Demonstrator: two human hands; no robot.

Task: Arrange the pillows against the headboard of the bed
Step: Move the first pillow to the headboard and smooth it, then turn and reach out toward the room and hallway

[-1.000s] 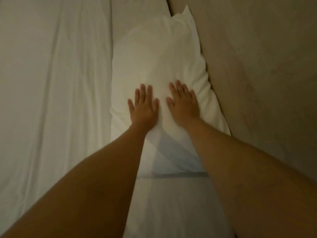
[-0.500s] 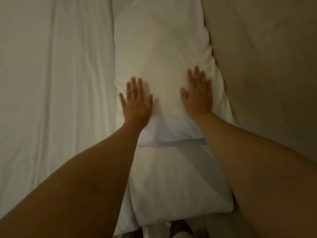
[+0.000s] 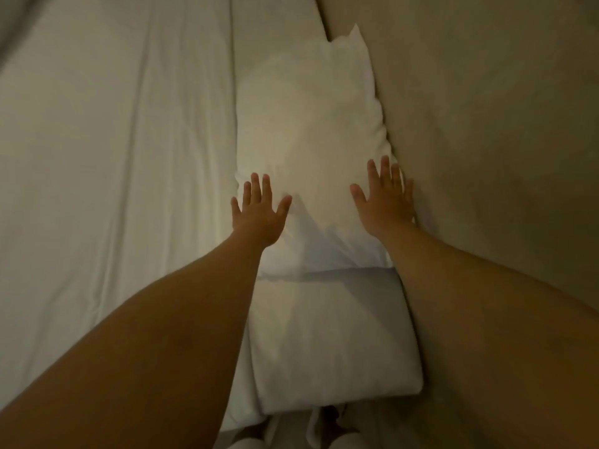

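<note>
The far pillow (image 3: pixel 308 150) lies with its long axis running away from the person, along the headboard (image 3: pixel 486 124) on its right; its right edge touches the headboard, and a nearer pillow (image 3: pixel 330 345) butts against its near end; the left hand (image 3: pixel 259 215) lies flat with fingers spread at the pillow's left edge, the right hand (image 3: pixel 385 199) flat at the right edge, little finger against the headboard, so each grip is open and holds nothing; the right hand is nearer the headboard; both pillows are soft, white, plump, faintly creased; the bed sheet (image 3: pixel 113 157) is smooth with long folds
</note>
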